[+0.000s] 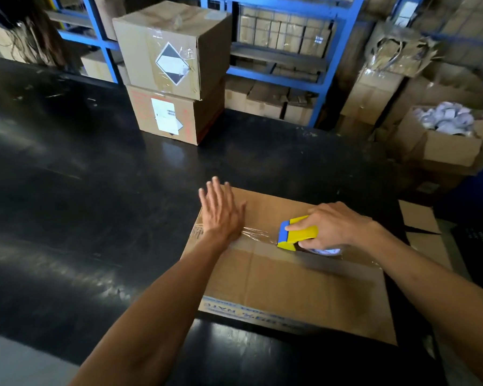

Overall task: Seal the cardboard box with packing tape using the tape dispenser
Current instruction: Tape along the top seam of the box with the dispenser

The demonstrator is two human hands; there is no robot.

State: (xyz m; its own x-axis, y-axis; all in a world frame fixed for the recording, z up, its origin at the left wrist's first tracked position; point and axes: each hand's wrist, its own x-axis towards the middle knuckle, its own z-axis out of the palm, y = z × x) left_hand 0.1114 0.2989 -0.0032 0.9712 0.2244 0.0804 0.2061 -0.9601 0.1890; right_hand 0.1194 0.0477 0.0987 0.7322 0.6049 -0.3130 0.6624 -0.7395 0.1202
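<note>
A flat brown cardboard box (290,285) lies on the black table (95,190) close in front of me, its flaps closed. My left hand (221,210) rests flat, fingers spread, on the box's left end, pressing on a strip of clear tape (258,235) that runs along the centre seam. My right hand (329,227) grips a yellow and blue tape dispenser (296,232) on the seam near the box's middle. The tape stretches from under my left hand to the dispenser's blue edge. The tape roll is mostly hidden under my right hand.
Two stacked cardboard boxes (173,76) with labels stand at the table's far edge. Blue shelving (285,71) with cartons runs behind. An open carton of white items (441,135) sits at the right, more cardboard (418,221) just beyond the table's right edge.
</note>
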